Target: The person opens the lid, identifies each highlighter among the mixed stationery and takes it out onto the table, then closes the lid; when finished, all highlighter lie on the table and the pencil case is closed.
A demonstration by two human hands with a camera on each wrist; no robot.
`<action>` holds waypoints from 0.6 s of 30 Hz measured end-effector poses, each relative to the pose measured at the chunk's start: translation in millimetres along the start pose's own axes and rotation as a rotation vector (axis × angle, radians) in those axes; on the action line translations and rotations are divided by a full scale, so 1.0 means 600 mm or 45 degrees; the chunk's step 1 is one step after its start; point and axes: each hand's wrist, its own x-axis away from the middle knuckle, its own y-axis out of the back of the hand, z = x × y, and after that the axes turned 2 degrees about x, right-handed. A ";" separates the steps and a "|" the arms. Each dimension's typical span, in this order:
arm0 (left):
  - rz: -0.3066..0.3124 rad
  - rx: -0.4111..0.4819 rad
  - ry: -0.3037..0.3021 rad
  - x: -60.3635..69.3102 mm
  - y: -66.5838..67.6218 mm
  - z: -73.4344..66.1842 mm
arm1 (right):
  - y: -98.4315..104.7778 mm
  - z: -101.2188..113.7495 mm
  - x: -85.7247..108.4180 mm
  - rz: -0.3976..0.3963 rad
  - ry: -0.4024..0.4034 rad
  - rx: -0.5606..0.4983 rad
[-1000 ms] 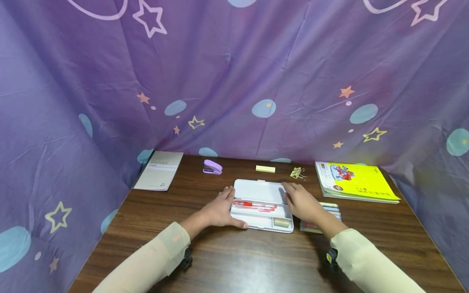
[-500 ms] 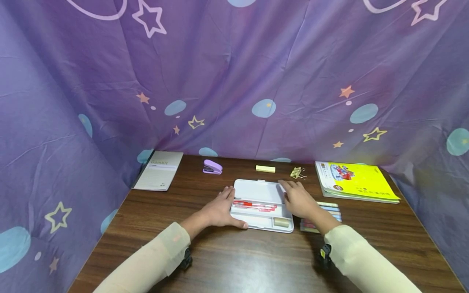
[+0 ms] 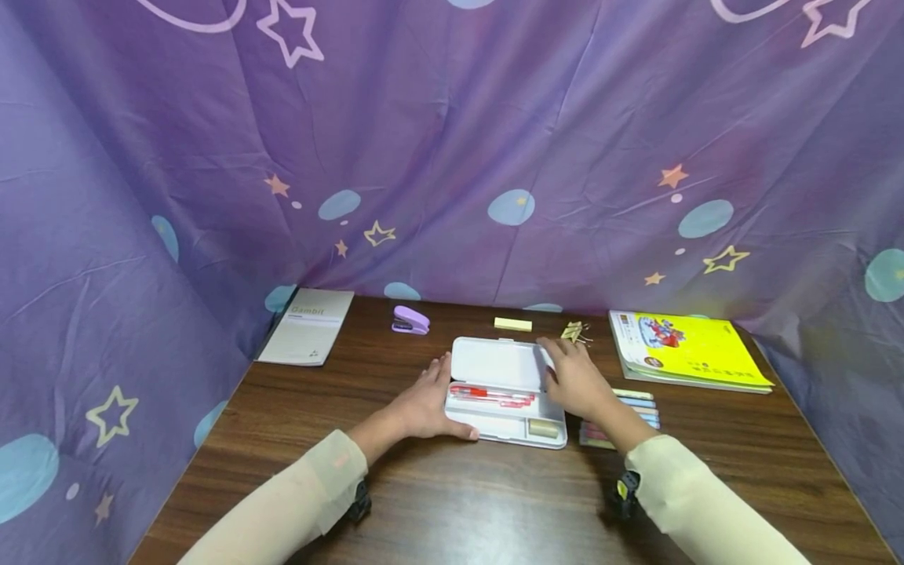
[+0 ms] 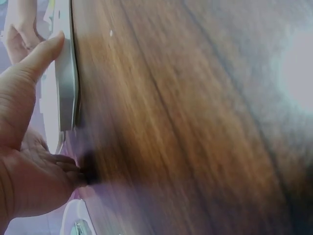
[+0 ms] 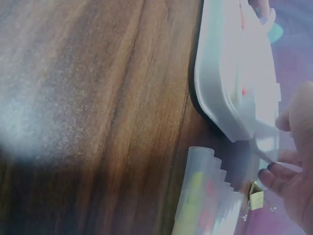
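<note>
A white pencil case lies unfolded on the table, its lid tipped back at the far side. Inside are red pens and, in a small front-right compartment, a khaki block. My left hand holds the case by its left end, thumb against the front wall and fingers along the side. With my right hand I pinch the lid's right edge; in the right wrist view the fingertips sit under it. The lid stands slightly raised off the table.
Several translucent pens lie right of the case, partly under my right forearm. Behind it are a purple stapler, a yellow sticky-note pad and gold binder clips. A notebook lies left, yellow books right.
My right hand has shifted slightly left and back along the lid's edge. The lid's far edge has risen a little. My left hand has stayed in place.
</note>
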 end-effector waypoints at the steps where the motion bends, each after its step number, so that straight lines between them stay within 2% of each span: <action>1: -0.007 0.005 0.008 0.001 -0.001 -0.001 | 0.002 0.001 0.000 -0.022 0.003 -0.002; 8: -0.024 -0.030 0.082 0.006 -0.002 -0.006 | 0.020 0.009 0.006 -0.199 0.022 -0.023; 12: -0.026 -0.041 0.096 0.006 -0.001 -0.007 | 0.027 0.022 0.012 -0.299 0.159 -0.026; 15: -0.017 -0.059 0.103 0.006 -0.001 -0.008 | 0.028 0.038 0.020 -0.296 0.312 0.033; 18: 0.001 -0.090 0.117 0.007 0.000 -0.008 | 0.025 0.056 0.031 -0.197 0.412 0.137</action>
